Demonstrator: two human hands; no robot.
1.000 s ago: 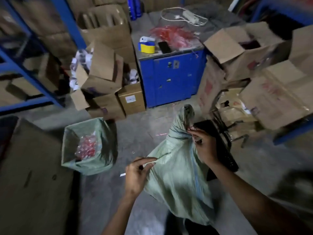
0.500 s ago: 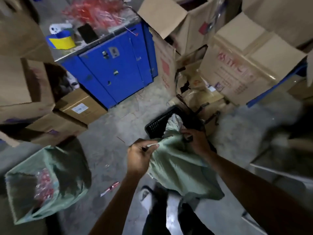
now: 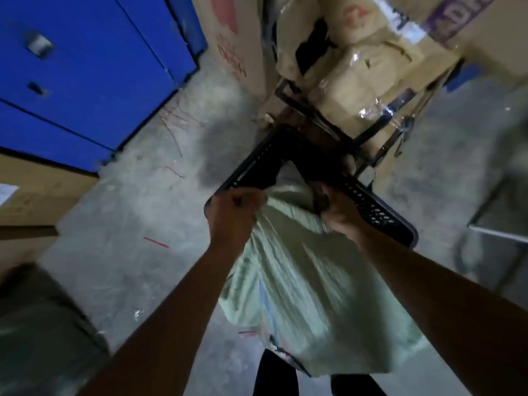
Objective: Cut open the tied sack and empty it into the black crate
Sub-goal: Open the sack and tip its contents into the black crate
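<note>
Grip: left hand (image 3: 234,208) and right hand (image 3: 338,208) each fisted on the sack (image 3: 300,281) mouth.
Sack: pale green, bulging, contents hidden; its neck hangs over the crate (image 3: 371,208) rim.
Crate: black, perforated, interior dark.
Surroundings: boxes (image 3: 368,67) behind, blue cabinet (image 3: 85,67) left.

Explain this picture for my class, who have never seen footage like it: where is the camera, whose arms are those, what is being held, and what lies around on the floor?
The camera sits on a person's head and looks down, so the two bare arms are that person's own. There is no machine. The left hand and the right hand both grip the top of a pale green woven sack, tipping its mouth over the rim of the black crate, a perforated plastic box on the concrete floor. The picture is blurred, so whether anything is pouring out cannot be told. Around it stand a blue cabinet and taped cardboard boxes.
</note>
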